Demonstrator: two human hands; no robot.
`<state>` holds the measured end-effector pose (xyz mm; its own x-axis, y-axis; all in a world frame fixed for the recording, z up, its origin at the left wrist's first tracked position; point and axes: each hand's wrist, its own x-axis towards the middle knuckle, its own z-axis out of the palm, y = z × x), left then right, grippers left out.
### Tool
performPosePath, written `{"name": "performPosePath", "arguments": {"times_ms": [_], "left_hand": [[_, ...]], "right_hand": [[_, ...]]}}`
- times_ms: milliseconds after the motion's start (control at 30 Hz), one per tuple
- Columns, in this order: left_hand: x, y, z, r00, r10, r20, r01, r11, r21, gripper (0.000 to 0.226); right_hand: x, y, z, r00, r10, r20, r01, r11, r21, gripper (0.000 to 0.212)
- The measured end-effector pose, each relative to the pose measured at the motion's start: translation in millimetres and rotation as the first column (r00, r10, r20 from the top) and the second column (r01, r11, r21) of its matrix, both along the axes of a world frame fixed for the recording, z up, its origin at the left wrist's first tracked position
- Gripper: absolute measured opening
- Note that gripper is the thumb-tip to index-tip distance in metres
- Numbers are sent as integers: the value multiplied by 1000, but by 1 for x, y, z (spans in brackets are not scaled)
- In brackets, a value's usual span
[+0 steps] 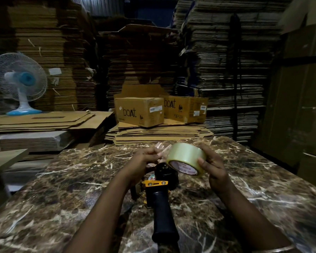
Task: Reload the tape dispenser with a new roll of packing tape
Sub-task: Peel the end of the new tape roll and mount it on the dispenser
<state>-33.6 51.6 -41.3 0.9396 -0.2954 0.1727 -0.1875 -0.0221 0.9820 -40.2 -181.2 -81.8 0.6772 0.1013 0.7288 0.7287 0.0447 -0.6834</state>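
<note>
A clear roll of packing tape (185, 155) with a white and red core label is held above the marble table (80, 189) by my right hand (212, 166), thumb on its lower rim. My left hand (144, 158) pinches the loose clear tape end (162, 147) pulled off the roll's left side. Below both hands lies the tape dispenser (159, 194), with a black handle pointing toward me, a yellow metal bracket and a black hub. Its front end is partly hidden by my left hand and the roll.
Two brown "boat" cartons (140, 111) stand on flattened cardboard (159, 134) just past the table's far edge. A white and blue fan (19, 82) stands at the left on more flat cardboard. Tall cardboard stacks fill the background.
</note>
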Motion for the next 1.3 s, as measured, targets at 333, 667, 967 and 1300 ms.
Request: {"name": "performPosePath", "arguments": {"times_ms": [333,667,967,1300], "left_hand": [[-1,-5,-3,999,42,-10,-43,997,-69,28],[6,13,-3,926,312,214,-344,930,133,31],[-5,-19,-2,972,232,24,-233,972,33,19],[-12,-30,3,977,212,-16,-212,977,3,27]], "right_hand": [[7,2,-4,1000,-16,-14,17,999,40,29],[-18,0,15,999,-46,-16,48,992,114,18],[0,-8,-2,990,-37,-136,58,986,155,38],[-18,5,12,996,15,-83,-11,999,53,41]]}}
